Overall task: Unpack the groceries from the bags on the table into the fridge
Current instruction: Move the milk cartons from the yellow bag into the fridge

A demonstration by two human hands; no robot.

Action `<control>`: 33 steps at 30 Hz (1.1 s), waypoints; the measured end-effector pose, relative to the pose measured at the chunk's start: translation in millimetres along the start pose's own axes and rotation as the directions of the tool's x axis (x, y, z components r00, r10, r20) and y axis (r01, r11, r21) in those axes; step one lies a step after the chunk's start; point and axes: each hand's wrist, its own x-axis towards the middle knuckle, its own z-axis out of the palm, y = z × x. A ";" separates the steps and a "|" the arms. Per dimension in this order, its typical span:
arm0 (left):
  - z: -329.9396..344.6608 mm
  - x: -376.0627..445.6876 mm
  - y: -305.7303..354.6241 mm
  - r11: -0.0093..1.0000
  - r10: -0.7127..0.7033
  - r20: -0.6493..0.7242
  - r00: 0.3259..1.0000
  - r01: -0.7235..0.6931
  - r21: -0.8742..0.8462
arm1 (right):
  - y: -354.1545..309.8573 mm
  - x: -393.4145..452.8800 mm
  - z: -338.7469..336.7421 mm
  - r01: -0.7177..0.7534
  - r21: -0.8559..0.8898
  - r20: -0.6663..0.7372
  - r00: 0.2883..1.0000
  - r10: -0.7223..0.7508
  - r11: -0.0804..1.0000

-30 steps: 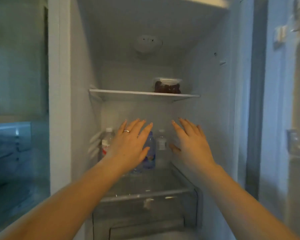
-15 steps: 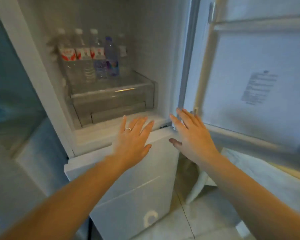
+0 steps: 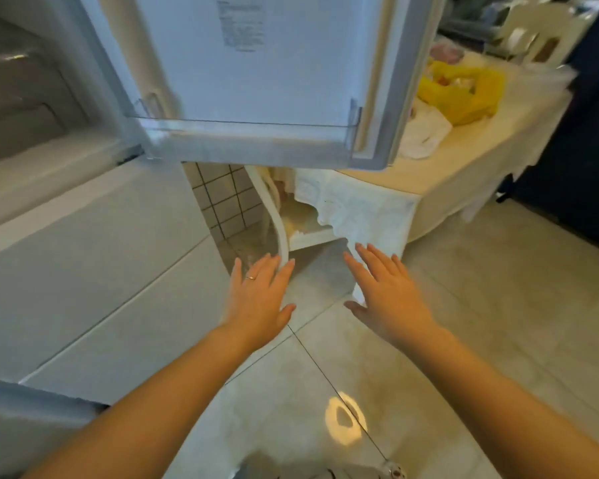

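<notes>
My left hand and my right hand are stretched out flat over the tiled floor, fingers straight, holding nothing. The fridge stands at the left, its lower drawers closed. Its open upper door swings out ahead of me, with a clear door shelf at its bottom. On the table at the upper right lie a yellow bag and a white bag, well beyond both hands.
A white tablecloth hangs from the table's near edge above my right hand. A white chair leg curves down beside the fridge. Pale floor tiles spread to the right. A white chair stands behind the table.
The view has swung down and right, from the fridge's inner shelves with bottles to the floor, open door and table. Both hands stay flat and empty in front of me.
</notes>
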 end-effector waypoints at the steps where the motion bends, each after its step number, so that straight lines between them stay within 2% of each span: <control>1: 2.0 10.4 25.4 1.000 0.018 0.015 1.000 -0.018 -0.006 | 25.9 -12.7 -2.2 -0.029 -0.008 0.025 0.999 0.029 1.000; 9: 11.9 92.0 207.8 0.981 0.181 0.008 0.984 -0.180 -0.067 | 206.4 -87.7 -25.2 -0.204 -0.105 0.061 0.976 0.211 0.973; 17: 18.1 177.4 298.1 0.955 0.284 0.033 0.958 -0.279 -0.095 | 319.2 -95.4 -22.1 -0.291 -0.074 0.112 0.948 0.297 0.954; 22: 29.9 260.2 336.0 0.940 0.323 0.035 0.946 -0.316 -0.129 | 395.4 -57.1 -13.8 -0.310 -0.072 0.132 0.939 0.317 0.948; 33: 17.6 507.3 390.0 0.935 0.345 0.058 0.937 -0.338 -0.110 | 573.2 108.3 -26.4 -0.312 -0.038 0.107 0.943 0.315 0.949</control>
